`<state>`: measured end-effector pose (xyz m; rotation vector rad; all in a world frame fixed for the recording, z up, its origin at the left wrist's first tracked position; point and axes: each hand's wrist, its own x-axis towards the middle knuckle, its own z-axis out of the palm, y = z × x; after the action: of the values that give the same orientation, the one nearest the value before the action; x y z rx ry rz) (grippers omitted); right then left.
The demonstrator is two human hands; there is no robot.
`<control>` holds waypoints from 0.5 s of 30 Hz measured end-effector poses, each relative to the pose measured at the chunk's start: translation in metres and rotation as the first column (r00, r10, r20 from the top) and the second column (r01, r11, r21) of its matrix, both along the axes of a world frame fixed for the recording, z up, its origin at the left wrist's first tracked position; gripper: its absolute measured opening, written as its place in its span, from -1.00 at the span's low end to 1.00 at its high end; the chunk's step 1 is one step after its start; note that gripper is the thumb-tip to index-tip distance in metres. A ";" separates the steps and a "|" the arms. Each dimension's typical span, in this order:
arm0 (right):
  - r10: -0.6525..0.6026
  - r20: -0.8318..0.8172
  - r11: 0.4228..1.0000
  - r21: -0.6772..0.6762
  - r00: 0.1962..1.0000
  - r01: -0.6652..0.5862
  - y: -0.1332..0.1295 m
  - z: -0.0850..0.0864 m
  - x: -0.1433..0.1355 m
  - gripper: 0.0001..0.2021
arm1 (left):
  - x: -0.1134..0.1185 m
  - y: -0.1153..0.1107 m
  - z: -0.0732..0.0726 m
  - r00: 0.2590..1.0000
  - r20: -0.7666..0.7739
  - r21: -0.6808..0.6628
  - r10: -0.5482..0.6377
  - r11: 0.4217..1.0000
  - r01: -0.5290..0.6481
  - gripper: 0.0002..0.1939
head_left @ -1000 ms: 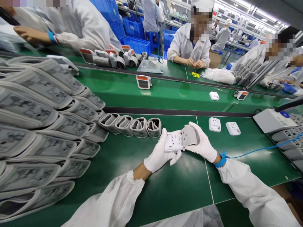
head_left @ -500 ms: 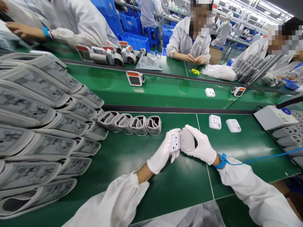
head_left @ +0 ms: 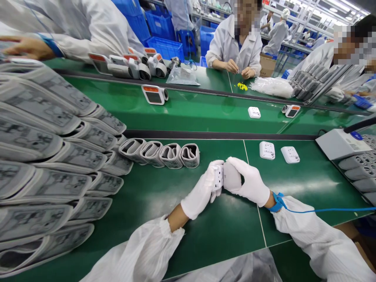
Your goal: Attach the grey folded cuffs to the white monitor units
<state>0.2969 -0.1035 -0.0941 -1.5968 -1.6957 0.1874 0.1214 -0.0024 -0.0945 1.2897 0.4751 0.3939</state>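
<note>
Gloved in white, my left hand point(head_left: 202, 190) grips a white plastic monitor unit point(head_left: 217, 177), its slotted face turned to the right. My right hand point(head_left: 249, 180) holds a grey wrist cuff point(head_left: 231, 177) between thumb and fingers, right against the unit's edge. Whether the two parts are joined cannot be made out. Behind my hands stands a short row of rolled grey cuffs point(head_left: 190, 156). To the right, two more white units, a nearer one point(head_left: 290, 155) and another point(head_left: 267, 150), lie on the green table.
Stacked cuffs point(head_left: 61, 182) fill the left side. Beyond a dark rail, the green conveyor point(head_left: 199, 111) carries a finished-looking monitor point(head_left: 154, 95), a white unit point(head_left: 254, 112) and another monitor point(head_left: 291, 111). A grey box point(head_left: 342, 145) stands right. A blue cord point(head_left: 329, 210) trails from my right wrist. Co-workers sit opposite.
The monitors and white unit on the conveyor have shifted left. My hands stay nearly in place, the unit and cuff still pressed close together. The co-worker's hands opposite have moved slightly apart.
</note>
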 end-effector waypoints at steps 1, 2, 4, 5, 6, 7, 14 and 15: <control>0.001 0.018 1.000 0.003 1.000 -0.001 0.000 0.001 -0.002 -0.29 | 0.000 -0.001 0.002 1.000 -0.006 0.005 0.006 1.000 -0.006 0.04; -0.001 0.035 1.000 0.014 0.999 0.000 -0.001 0.002 -0.004 -0.31 | 0.000 -0.002 0.003 1.000 -0.013 0.017 0.012 1.000 -0.012 0.03; -0.021 0.063 0.999 0.040 0.998 0.018 -0.002 0.004 -0.009 -0.34 | 0.000 -0.004 0.005 0.999 -0.026 0.050 0.019 0.999 -0.018 0.00; -0.037 0.072 0.998 0.044 0.997 0.034 -0.003 0.004 -0.013 -0.35 | -0.001 -0.004 0.005 0.999 -0.028 0.066 0.020 0.998 -0.018 -0.01; -0.053 0.079 0.998 0.041 0.995 0.050 -0.003 0.005 -0.016 -0.35 | -0.001 -0.004 0.005 0.999 -0.031 0.080 0.021 0.997 -0.018 -0.04; -0.066 0.084 0.998 0.030 0.994 0.064 -0.004 0.004 -0.019 -0.36 | -0.001 -0.005 0.004 0.999 -0.042 0.096 0.020 0.995 -0.016 -0.07; -0.144 -0.040 0.988 0.054 0.989 0.146 -0.006 -0.007 -0.018 -0.29 | 0.000 -0.003 0.007 0.984 -0.172 0.299 0.050 0.954 0.004 0.17; -0.149 -0.077 0.988 0.013 0.986 0.151 -0.005 -0.008 -0.014 -0.23 | 0.001 -0.003 0.008 0.981 -0.187 0.347 0.044 0.938 0.024 0.14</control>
<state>0.2824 -0.1086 -0.1019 -1.6744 -1.5083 0.1542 0.1221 -0.0057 -0.0868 1.6806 0.5923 0.3741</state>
